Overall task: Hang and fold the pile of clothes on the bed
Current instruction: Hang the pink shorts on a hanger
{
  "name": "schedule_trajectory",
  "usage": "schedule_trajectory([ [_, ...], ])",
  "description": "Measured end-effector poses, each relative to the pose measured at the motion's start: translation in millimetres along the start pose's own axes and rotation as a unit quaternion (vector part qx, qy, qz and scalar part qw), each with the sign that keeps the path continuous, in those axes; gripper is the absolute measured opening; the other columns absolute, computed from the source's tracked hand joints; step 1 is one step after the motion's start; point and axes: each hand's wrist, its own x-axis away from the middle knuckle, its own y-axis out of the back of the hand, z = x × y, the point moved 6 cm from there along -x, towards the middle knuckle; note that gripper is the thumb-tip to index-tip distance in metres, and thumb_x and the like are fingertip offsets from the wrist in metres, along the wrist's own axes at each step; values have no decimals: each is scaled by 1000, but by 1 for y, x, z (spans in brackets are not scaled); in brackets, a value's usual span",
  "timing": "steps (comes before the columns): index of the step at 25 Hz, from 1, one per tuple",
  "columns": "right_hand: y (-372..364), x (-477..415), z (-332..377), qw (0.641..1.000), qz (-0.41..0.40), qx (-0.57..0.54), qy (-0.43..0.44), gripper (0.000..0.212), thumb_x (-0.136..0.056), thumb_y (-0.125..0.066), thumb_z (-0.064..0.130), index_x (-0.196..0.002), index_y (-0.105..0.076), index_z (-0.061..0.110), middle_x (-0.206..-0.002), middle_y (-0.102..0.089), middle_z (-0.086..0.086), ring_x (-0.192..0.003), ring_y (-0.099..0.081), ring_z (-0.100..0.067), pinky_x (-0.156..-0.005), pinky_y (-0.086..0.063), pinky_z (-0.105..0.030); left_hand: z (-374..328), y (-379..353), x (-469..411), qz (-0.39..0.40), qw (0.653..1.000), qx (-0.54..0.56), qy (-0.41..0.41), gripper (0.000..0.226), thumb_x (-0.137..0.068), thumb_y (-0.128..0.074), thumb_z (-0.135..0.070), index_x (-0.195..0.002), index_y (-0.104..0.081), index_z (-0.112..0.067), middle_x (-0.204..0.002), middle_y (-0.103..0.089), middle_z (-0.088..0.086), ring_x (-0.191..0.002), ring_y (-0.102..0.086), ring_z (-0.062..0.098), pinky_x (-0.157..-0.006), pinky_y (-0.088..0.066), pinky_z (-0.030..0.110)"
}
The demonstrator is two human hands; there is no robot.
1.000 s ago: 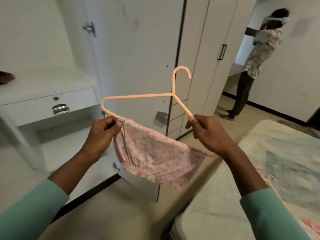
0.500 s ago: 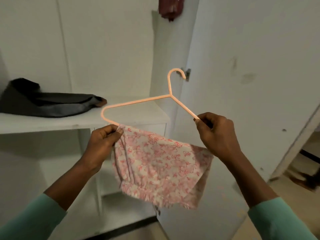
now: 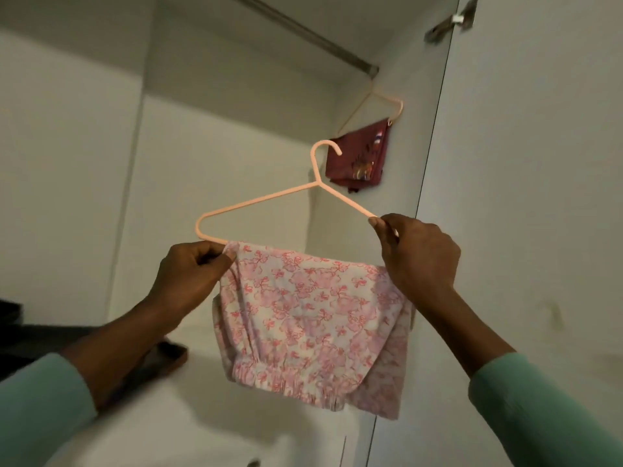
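A peach plastic hanger (image 3: pixel 269 198) is held up inside the open wardrobe, hook pointing up. A pink floral garment (image 3: pixel 303 318) drapes over its bottom bar and hangs down. My left hand (image 3: pixel 192 274) pinches the bar and the garment's edge at the hanger's left end. My right hand (image 3: pixel 418 257) grips the hanger's right corner. The wardrobe rail (image 3: pixel 303 32) runs across the top, well above the hook.
A dark red garment (image 3: pixel 357 163) hangs on another peach hanger (image 3: pixel 381 102) from the rail's right end, just behind my hook. The white wardrobe door (image 3: pixel 526 197) stands open on the right. Dark folded clothes (image 3: pixel 13 325) lie on a shelf at the lower left.
My view has swung away from the bed and up into the wardrobe. Both hands have lifted the hanger with the floral garment toward the rail, keeping the same hold.
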Motion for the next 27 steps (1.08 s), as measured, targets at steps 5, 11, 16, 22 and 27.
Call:
schedule_trajectory([
  [5,-42,-128,-12,996,0,90,14,40,-105,-52,50,-113,-76,20,-82,-69,1,-63,-60,-17,-63,-54,-30,-25,-55,-91,-94,987,-96,-84,33,-94,-75,-26,-124,-61,-29,-124,-61,-5,-111,-63,19,-86,-47,35],
  [11,-87,-255,5,986,-27,138,90,36,-104,-56,46,-111,-71,14,-83,-62,-2,-64,-54,-17,-65,-50,-33,-66,-191,-163,59,960,-108,-253,46,-87,-66,-57,-127,-49,-42,-136,-49,-12,-127,-52,15,-106,-48,51],
  [16,-110,-345,7,973,-47,206,87,39,-99,-65,47,-118,-64,13,-83,-55,-2,-83,-58,-26,-74,-48,-37,-96,-255,-237,62,945,-32,-320,47,-95,-65,-52,-136,-50,-35,-142,-48,-12,-134,-46,11,-113,-42,43],
  [22,-146,-423,-12,981,-42,184,51,38,-94,-73,38,-121,-62,13,-115,-66,-11,-103,-63,-32,-83,-48,-42,-100,-311,-294,112,922,-75,-362,62,-101,-49,-61,-154,-37,-32,-159,-39,-9,-144,-39,15,-118,-38,43],
  [27,-157,-452,-8,985,-66,152,50,31,-94,-69,28,-120,-62,12,-120,-65,-13,-112,-62,-36,-84,-47,-42,-102,-327,-337,143,917,-120,-354,77,-100,-40,-70,-162,-24,-27,-168,-30,-3,-151,-33,20,-123,-31,43],
])
